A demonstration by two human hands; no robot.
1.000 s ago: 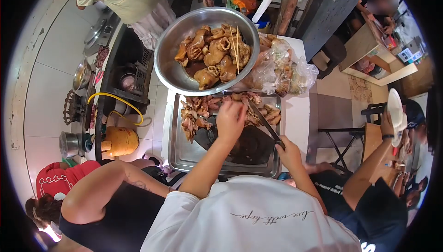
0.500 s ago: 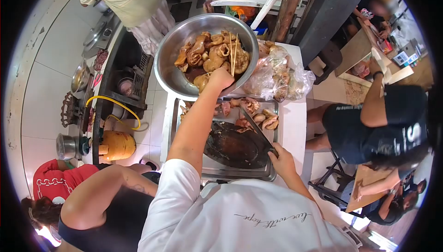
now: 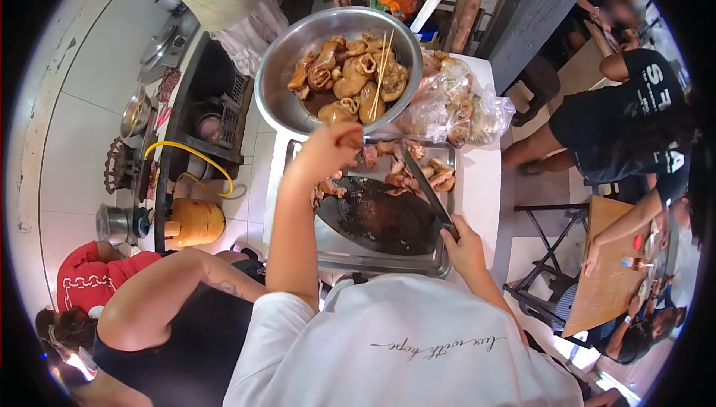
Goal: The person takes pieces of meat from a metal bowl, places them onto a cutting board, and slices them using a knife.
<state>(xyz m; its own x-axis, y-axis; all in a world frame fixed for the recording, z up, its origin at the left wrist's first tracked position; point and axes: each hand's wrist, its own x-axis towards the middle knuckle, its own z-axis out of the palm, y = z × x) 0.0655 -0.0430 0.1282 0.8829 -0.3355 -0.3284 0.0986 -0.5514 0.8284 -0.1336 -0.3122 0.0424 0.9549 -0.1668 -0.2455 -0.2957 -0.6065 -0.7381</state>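
My left hand [image 3: 319,156] is closed around a brown piece of cooked meat [image 3: 349,139], just past the near rim of the big steel bowl [image 3: 262,101]. In the bowl, several brown braised pieces [image 3: 356,75] lie in dark sauce with two thin wooden sticks [image 3: 382,75] among them. My right hand [image 3: 465,244] grips a knife [image 3: 426,188], its blade pointing away over the tray. Below it, a dark oval chopping board [image 3: 380,217] rests in the metal tray [image 3: 358,263], with cut meat pieces [image 3: 425,174] along its far side.
Clear plastic bags of food [image 3: 455,105] lie right of the bowl on the white table [image 3: 477,206]. A person in a black top [image 3: 179,332] is close on my left. An orange gas cylinder [image 3: 195,222] stands further left. Other people are at the right by a wooden table [image 3: 605,265].
My left hand has come out of the bowl toward me, carrying a piece of meat. The knife stays in my right hand. The person in the black shirt at right has shifted away.
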